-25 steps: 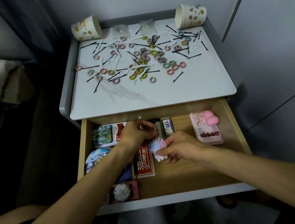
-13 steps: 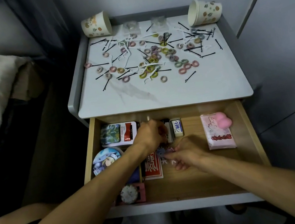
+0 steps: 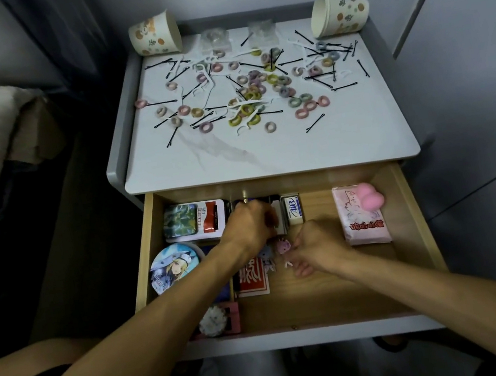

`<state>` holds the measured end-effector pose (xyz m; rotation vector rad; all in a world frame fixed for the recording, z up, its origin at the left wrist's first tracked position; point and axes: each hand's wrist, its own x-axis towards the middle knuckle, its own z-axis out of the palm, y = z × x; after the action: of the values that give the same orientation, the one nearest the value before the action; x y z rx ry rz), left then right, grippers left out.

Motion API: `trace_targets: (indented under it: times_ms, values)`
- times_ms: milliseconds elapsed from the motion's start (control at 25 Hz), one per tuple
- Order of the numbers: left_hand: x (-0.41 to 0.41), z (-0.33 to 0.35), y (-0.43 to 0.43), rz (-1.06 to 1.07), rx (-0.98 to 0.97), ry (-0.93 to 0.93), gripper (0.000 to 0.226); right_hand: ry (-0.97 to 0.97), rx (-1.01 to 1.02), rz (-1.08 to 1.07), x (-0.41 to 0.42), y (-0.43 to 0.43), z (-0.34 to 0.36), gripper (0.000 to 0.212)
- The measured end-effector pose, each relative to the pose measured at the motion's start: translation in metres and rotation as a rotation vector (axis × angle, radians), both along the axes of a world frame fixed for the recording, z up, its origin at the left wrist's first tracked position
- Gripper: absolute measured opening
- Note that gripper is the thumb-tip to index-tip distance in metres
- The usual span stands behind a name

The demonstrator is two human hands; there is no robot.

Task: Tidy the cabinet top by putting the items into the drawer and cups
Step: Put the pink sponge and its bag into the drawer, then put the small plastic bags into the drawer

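The white marbled surface point(image 3: 267, 154) carries scattered hair ties point(image 3: 310, 106) and black hairpins point(image 3: 315, 123). Below it, in the open drawer point(image 3: 326, 300), a small pink figurine point(image 3: 283, 245) sits pinched in the curled fingers of the right hand point(image 3: 317, 248). Just beside it, the left hand point(image 3: 251, 225) curls over dark items at the drawer's back; I cannot tell what it grips. Two paper cups point(image 3: 155, 35) lie tipped at the surface's back corners.

Head camera looks steeply down, close over the open drawer point(image 3: 341, 290), cabinet top point(image 3: 268, 157) beyond.
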<state>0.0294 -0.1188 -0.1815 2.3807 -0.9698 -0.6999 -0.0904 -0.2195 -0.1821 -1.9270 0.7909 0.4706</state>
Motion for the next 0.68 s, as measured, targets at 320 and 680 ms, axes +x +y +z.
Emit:
trace_targets:
  times_ms: [320, 680]
  values:
    - [0.001, -0.012, 0.002, -0.044, 0.031, -0.124, 0.019, 0.015, -0.233, 0.160, 0.002, -0.019, 0.012, 0.027]
    - [0.004, 0.034, 0.017, -0.029, 0.012, -0.168, 0.016, -0.165, -0.385, 0.202, -0.003, -0.033, 0.056, 0.015]
